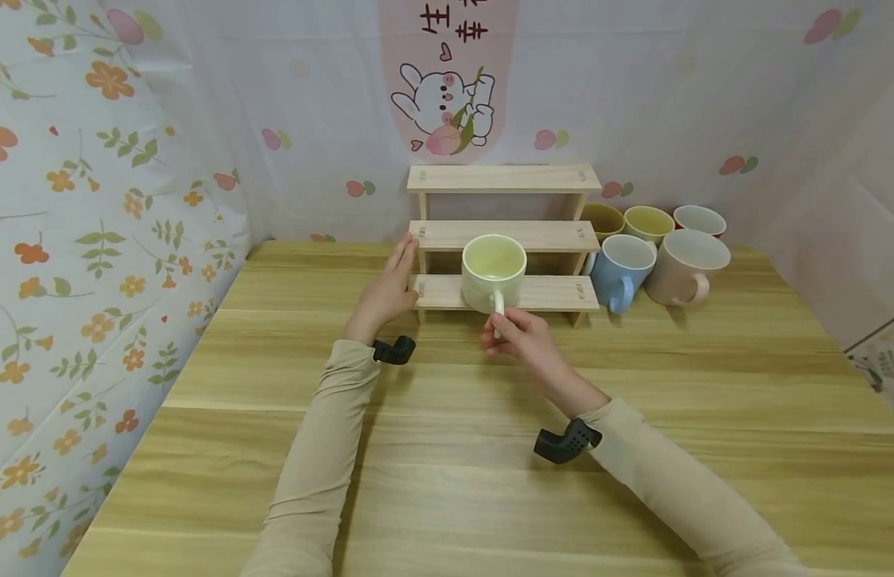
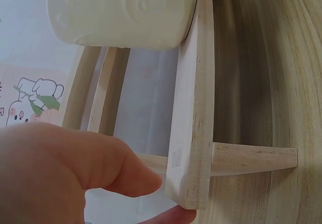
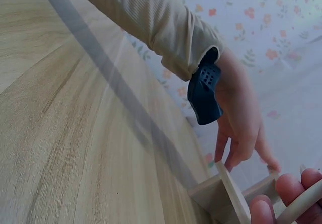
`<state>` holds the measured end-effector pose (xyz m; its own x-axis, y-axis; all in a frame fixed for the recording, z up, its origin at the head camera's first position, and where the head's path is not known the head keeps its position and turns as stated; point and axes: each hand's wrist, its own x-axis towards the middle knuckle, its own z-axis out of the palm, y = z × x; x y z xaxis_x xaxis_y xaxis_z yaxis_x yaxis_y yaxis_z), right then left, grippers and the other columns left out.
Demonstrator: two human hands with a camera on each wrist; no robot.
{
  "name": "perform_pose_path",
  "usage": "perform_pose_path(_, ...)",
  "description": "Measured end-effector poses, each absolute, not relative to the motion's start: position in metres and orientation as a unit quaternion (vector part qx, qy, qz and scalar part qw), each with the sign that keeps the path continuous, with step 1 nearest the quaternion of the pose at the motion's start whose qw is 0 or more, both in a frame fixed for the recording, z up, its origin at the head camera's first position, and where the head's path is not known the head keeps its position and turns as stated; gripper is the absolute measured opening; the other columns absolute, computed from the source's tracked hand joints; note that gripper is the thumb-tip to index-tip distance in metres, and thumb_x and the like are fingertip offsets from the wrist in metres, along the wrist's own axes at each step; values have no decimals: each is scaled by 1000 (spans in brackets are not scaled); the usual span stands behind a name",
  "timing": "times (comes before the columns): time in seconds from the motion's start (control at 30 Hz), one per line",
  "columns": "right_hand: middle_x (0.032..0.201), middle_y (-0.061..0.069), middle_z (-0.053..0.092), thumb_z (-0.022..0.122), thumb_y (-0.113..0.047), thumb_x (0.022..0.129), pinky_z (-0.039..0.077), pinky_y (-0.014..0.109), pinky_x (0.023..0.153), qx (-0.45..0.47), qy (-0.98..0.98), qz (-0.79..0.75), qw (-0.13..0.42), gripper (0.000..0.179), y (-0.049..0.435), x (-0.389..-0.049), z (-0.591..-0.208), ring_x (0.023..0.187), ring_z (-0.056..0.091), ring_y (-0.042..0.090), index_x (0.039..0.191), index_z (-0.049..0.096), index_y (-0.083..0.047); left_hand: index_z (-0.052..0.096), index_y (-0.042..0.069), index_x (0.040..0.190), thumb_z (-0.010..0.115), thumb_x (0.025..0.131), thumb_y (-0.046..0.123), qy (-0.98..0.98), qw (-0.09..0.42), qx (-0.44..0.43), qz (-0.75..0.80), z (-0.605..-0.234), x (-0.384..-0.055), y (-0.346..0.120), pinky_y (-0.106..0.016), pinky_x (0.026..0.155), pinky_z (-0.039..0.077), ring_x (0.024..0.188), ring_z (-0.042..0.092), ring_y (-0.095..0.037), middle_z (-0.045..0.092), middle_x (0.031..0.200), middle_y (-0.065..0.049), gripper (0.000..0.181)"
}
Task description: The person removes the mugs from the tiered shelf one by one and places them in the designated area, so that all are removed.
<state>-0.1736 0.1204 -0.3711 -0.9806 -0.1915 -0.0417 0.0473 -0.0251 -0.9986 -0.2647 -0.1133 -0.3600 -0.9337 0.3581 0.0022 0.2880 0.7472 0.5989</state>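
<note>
A pale green mug (image 1: 493,274) with raised patterns is at the lowest step of a three-step wooden shelf (image 1: 504,232), handle toward me. My right hand (image 1: 522,340) pinches that handle between thumb and fingers. In the right wrist view, part of the handle (image 3: 302,204) shows among the fingertips. At the shelf's left end lies my left hand (image 1: 385,292), its fingers extended along the side. The left wrist view has the left thumb (image 2: 136,176) beside the end of the lowest board (image 2: 188,133), with another fingertip at its corner.
Right of the shelf stand a blue mug (image 1: 623,268), a pinkish mug (image 1: 685,264), a yellow cup (image 1: 649,223), a brown-yellow cup (image 1: 601,218) and a white cup with red outside (image 1: 699,218). A printed cloth (image 1: 309,96) hangs behind the wooden table (image 1: 447,481).
</note>
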Motion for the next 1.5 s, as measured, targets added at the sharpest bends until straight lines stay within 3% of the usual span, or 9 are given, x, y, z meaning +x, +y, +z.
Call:
perform_pose_path(0.4,75,-3,64,46,-11,100,55,27,74,-60,682,-724,90,20,138,-170,-373,75,64,8,90,59,0,-2,17,155,49,88,0,936,55,171,303,-360,-266,-113,-27,53,29,60,40,-19,-10,161,7,86)
perform_pose_path(0.5,75,-3,64,46,-11,100,55,28,74,-68,680,-724,90,21,144,-169,-374,75,64,9,87,60,-3,-2,17,155,49,88,0,936,55,170,303,-360,-266,-113,-27,53,29,70,48,-22,-10,161,7,86)
perform_pose_path(0.57,74,-3,65,45,-11,100,55,28,75,-75,680,-724,90,21,146,-168,-375,76,65,9,86,60,-5,-2,17,155,49,88,0,936,55,170,304,-360,-265,-113,-28,54,30,84,54,-25,-10,161,7,86)
perform_pose_path(0.63,74,-3,65,45,-12,100,55,27,75,-81,677,-726,92,23,149,-167,-376,77,66,10,84,60,-8,-1,16,155,49,87,0,935,53,170,305,-360,-265,-114,-28,54,30,101,55,-26,-9,161,7,86)
perform_pose_path(0.7,75,-3,66,45,-13,101,55,27,75,-83,676,-726,92,23,152,-165,-377,77,66,10,84,61,-10,-1,17,155,49,87,0,935,54,171,306,-360,-265,-114,-28,54,30,105,54,-26,-9,161,7,86)
perform_pose_path(0.9,77,-2,66,46,-16,100,55,28,76,-76,670,-732,98,22,162,-160,-376,78,65,10,84,61,-12,-2,18,155,49,87,0,934,56,174,308,-361,-266,-114,-26,52,29,72,48,-25,-11,161,7,87)
perform_pose_path(1.13,78,-3,65,46,-17,101,55,26,75,-98,660,-740,89,24,178,-156,-376,78,65,10,84,62,-12,-1,18,155,48,86,-1,935,51,172,306,-361,-267,-114,-27,52,28,85,52,-24,-10,161,7,87)
perform_pose_path(1.5,80,-1,65,45,-13,101,55,24,74,-120,631,-764,61,25,208,-144,-371,77,67,11,86,65,-10,-2,18,155,48,87,0,937,52,171,300,-361,-266,-113,-26,51,28,67,46,-22,-10,161,7,86)
